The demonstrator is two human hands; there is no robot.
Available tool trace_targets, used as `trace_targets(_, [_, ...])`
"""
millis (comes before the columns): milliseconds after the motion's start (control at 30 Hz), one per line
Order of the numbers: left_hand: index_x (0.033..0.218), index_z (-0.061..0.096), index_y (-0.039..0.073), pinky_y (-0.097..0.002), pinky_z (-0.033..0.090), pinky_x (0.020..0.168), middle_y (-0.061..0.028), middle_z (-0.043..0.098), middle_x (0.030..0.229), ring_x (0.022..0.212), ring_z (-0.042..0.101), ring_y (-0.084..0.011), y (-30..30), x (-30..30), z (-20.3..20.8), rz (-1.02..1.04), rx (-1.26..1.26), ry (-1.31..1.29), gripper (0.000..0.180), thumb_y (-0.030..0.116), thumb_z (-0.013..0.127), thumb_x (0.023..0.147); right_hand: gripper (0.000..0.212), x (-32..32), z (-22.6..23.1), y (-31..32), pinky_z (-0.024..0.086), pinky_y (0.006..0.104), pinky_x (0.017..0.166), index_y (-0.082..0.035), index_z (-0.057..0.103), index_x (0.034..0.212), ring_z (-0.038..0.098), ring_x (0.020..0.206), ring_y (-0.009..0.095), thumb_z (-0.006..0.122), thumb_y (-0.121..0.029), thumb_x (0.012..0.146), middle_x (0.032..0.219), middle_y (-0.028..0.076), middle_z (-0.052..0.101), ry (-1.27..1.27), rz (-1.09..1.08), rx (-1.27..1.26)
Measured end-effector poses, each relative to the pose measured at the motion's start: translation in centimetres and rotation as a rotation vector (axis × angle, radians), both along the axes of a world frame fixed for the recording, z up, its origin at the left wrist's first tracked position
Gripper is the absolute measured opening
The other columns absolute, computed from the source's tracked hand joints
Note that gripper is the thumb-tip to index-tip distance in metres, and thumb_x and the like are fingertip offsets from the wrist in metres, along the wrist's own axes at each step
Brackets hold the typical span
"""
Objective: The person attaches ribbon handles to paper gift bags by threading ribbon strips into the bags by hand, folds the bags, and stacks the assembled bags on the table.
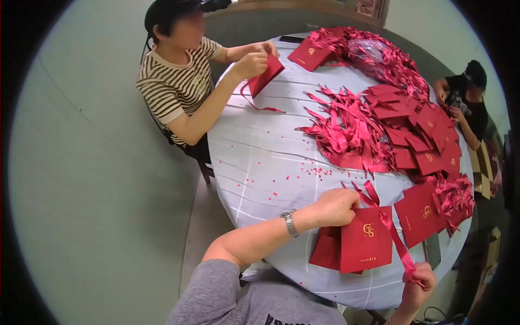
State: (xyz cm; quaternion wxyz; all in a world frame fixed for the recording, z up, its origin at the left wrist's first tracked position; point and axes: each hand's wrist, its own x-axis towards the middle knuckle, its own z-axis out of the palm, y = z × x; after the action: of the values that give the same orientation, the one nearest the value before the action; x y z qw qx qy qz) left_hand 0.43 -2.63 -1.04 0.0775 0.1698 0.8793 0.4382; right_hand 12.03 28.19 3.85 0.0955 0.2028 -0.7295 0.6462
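Note:
A flat red paper bag (366, 244) with gold print lies at the table's near edge, on top of another red bag (326, 250). My left hand (337, 207), a watch on its wrist, is closed at the bag's upper left corner; its fingertips are partly hidden. From the bag's upper right a red ribbon (400, 246) runs down to my right hand (420, 281), which grips its end. More ribbon loops above the bag's top edge. Just right of it lies another printed red bag (420, 214).
On the round, cloth-covered table (244, 162) lie heaped ribbons (346, 127), piled red bags (422, 132) and small red dots (317, 172). At the far left a person in stripes handles a red bag (265, 76). Another person in black (468, 103) sits at the right.

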Motion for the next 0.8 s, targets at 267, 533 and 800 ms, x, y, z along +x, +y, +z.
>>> trace_targets(267, [0.090, 0.066, 0.004, -0.0424, 0.051, 0.076, -0.0149, 0.068, 0.086, 0.086, 0.065, -0.0334, 0.7, 0.2, 0.0, -0.022, 0.100, 0.028, 0.019, 0.011, 0.061, 0.073, 0.010, -3.1, 3.8, -7.3, 0.044, 0.0230, 0.071, -0.002, 0.058, 0.093, 0.056, 0.080, 0.012, 0.049, 0.002, 0.090, 0.096, 0.010, 0.060, -0.371, 0.070, 0.254])
trace_targets(533, [0.094, 0.067, 0.000, -0.0340, 0.051, 0.071, -0.0113, 0.068, 0.084, 0.076, 0.063, -0.0228, -0.9, -0.7, 0.7, -0.020, 0.254, -0.057, 0.021, 0.006, 0.066, 0.074, 0.026, -10.9, -2.3, -12.4, 0.052, 0.0346, 0.076, 0.001, 0.061, 0.113, 0.067, 0.088, 0.031, 0.061, -0.003, 0.087, 0.098, 0.019, 0.066, 0.123, -0.051, 0.651])
trace_targets(800, [0.098, 0.065, 0.002, -0.0293, 0.046, 0.075, -0.0060, 0.060, 0.095, 0.086, 0.055, -0.0175, 0.2, -0.1, 1.6, -0.083, 0.112, 0.076, 0.026, 0.008, 0.072, 0.074, 0.012, -9.4, -2.7, -11.2, 0.050, 0.0360, 0.062, 0.000, 0.061, 0.094, 0.064, 0.073, 0.031, 0.066, -0.002, 0.082, 0.084, 0.015, 0.065, 0.304, -0.225, 0.719])
